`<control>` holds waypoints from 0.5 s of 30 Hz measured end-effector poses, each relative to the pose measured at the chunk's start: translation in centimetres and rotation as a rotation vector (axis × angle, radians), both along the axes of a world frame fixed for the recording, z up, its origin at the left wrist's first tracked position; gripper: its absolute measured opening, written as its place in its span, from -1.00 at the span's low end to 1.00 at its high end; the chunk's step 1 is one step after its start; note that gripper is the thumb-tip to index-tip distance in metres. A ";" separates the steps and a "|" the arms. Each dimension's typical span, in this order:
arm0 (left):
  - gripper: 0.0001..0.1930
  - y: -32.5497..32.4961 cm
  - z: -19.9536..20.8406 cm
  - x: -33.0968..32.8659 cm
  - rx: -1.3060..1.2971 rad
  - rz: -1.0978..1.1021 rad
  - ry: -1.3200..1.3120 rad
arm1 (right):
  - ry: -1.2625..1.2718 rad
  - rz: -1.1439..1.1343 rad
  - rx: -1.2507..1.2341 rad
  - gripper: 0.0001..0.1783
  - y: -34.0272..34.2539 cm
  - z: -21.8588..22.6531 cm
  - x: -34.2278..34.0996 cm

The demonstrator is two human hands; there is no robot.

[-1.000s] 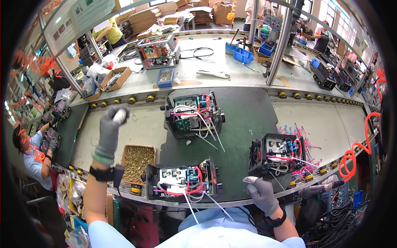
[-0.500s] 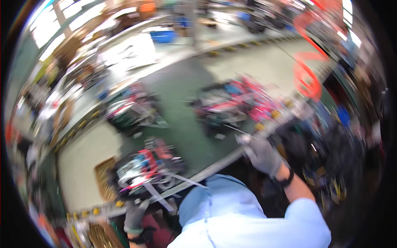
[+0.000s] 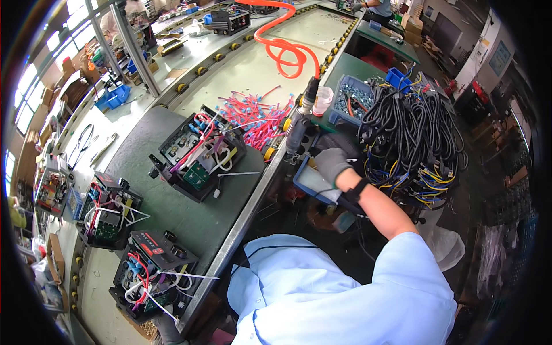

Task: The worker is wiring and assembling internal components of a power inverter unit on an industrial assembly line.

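My right hand (image 3: 332, 165), in a grey glove, reaches over a blue bin (image 3: 300, 179) with whitish contents below the table edge. Its back faces up and its fingers are mostly hidden; a tiny white tip shows beside it. My left hand (image 3: 169, 331), also gloved, is low at the table edge, beside an opened black electrical unit (image 3: 152, 282) with red and white wires. The unit hides its fingers. White cable ties (image 3: 190, 276) stick out from this unit. A second opened unit (image 3: 198, 152) stands farther up the green mat, and a third (image 3: 106, 210) lies to the left.
Pink-red wire pieces (image 3: 259, 118) lie heaped by the conveyor edge. A power screwdriver (image 3: 299, 129) hangs on an orange coiled hose (image 3: 287, 49). Black cables (image 3: 411, 123) are piled at right, next to a blue bin of small metal parts (image 3: 352, 95). A person (image 3: 379, 7) works far off.
The view has swung toward the right. My right hand has moved from the table edge beside a unit to the blue bin. My left hand stays by the nearest unit, now more covered.
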State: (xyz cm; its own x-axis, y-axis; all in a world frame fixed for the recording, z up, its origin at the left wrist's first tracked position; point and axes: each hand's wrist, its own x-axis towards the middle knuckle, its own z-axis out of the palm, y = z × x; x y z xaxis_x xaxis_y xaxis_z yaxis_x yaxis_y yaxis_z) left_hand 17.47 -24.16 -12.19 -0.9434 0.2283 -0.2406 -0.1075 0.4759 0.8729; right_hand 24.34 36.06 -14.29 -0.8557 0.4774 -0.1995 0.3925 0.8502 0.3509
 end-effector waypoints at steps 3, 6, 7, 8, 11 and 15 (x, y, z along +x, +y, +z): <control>-0.08 0.7 1.0 0.5 0.017 0.013 0.015 | 0.000 0.113 -0.085 -0.74 0.1 -5.0 -1.8; -0.11 2.3 1.6 -0.7 0.048 -0.008 0.031 | 0.057 -0.001 -0.313 -0.73 -1.3 -3.0 -1.1; -0.11 3.5 1.7 -1.5 0.063 -0.027 0.038 | 0.074 -0.029 -0.368 -0.68 -0.9 -3.3 -0.5; -0.12 4.8 1.9 -2.3 0.077 -0.049 0.044 | 0.037 0.000 -0.365 -0.63 -0.5 -4.0 -0.1; -0.14 7.3 2.7 -4.9 0.124 -0.122 0.081 | 0.420 0.132 -0.367 -0.67 -0.5 -2.4 3.0; -0.17 10.8 4.6 -7.7 0.151 -0.195 0.123 | 0.735 0.064 -0.416 -0.66 1.1 5.5 4.5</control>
